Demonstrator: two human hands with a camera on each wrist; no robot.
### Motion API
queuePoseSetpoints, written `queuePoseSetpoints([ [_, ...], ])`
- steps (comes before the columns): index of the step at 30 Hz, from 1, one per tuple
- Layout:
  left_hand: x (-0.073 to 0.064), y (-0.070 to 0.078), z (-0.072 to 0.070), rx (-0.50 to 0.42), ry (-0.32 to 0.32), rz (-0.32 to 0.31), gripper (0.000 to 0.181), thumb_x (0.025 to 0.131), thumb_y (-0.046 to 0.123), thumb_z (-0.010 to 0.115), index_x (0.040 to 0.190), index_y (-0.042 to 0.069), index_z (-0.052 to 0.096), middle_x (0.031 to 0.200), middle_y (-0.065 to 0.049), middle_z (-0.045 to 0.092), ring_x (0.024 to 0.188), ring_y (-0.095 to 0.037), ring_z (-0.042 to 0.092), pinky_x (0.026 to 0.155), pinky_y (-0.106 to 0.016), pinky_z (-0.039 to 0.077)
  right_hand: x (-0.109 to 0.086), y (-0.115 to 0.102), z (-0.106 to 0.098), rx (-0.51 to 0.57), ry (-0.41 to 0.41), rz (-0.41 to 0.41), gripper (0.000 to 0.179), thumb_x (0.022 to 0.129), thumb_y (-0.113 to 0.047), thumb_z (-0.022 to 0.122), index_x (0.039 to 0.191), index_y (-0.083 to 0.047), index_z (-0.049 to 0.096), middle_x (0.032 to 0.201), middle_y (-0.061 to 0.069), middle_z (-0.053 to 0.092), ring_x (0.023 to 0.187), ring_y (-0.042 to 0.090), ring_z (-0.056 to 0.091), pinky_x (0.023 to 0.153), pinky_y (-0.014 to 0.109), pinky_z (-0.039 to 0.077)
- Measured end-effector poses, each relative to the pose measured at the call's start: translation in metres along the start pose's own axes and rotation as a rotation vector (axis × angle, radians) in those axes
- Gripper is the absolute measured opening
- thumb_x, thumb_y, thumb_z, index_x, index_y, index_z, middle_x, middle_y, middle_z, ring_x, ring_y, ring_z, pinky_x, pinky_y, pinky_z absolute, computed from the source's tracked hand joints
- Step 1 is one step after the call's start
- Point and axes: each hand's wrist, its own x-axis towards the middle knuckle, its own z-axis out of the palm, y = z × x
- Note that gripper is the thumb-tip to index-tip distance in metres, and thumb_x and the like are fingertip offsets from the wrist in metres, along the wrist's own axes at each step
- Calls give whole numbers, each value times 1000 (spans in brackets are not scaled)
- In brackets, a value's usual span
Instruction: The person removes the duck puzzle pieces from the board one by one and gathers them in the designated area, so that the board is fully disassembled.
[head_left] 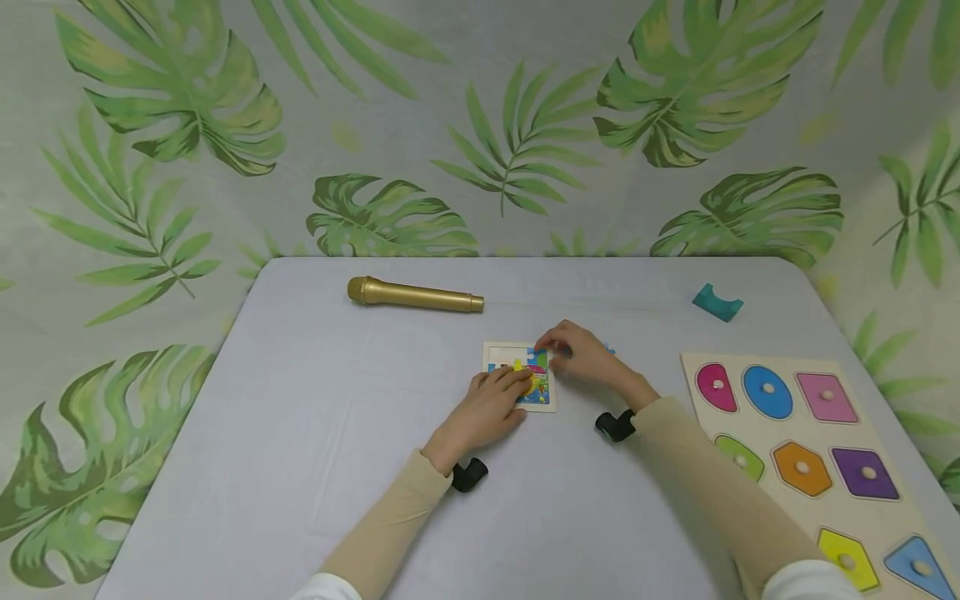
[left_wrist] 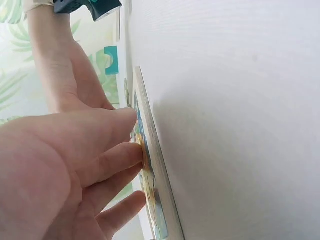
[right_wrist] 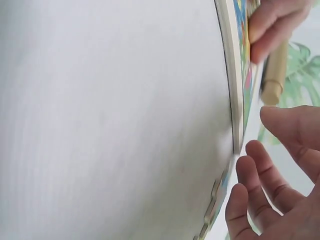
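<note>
A small jigsaw puzzle (head_left: pixel 542 393) in a pale wooden frame lies on the table, its picture bright blue, yellow, green and pink. The top left part of its tray shows bare wood. My left hand (head_left: pixel 487 408) rests its fingertips on the picture, fingers fairly straight. Over the puzzle's upper right corner hovers my right hand (head_left: pixel 581 354), fingers bent and thumb apart; the right wrist view shows nothing between them. Loose puzzle pieces (right_wrist: pixel 212 205) lie beside the frame under the right hand, mostly hidden in the head view.
A gold microphone (head_left: pixel 416 296) lies behind the puzzle to the left. At the back right sits a teal arch-shaped block (head_left: pixel 717 302). A large wooden board (head_left: pixel 813 429) of colourful knobbed shapes takes up the table's right side, partly under the right forearm.
</note>
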Motion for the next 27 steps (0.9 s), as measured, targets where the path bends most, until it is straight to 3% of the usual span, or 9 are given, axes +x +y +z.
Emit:
queuePoseSetpoints([
  [9, 2, 0, -1, 24, 11, 10, 44, 97, 24, 57, 137, 7, 52, 145, -5, 44, 134, -29, 35, 104, -46, 32, 2, -10, 9, -100, -19, 9, 22, 81, 2, 67, 101, -8, 70, 113, 15, 52, 107, 34, 47, 94, 50, 38],
  [22, 3, 3, -3, 15, -2, -8, 43, 97, 24, 57, 136, 7, 52, 144, -5, 45, 134, -30, 35, 105, -47, 31, 3, -18, 10, -137, -23, 15, 18, 81, 2, 67, 95, -8, 68, 116, 16, 50, 109, 36, 44, 95, 52, 37],
  [27, 3, 3, -3, 6, -6, -12, 43, 97, 24, 57, 136, 6, 52, 143, -6, 45, 134, -30, 35, 105, -48, 31, 3, -20, 10, -92, -16, -18, 26, 79, 9, 58, 100, -5, 65, 106, 12, 54, 98, 31, 49, 88, 46, 42],
])
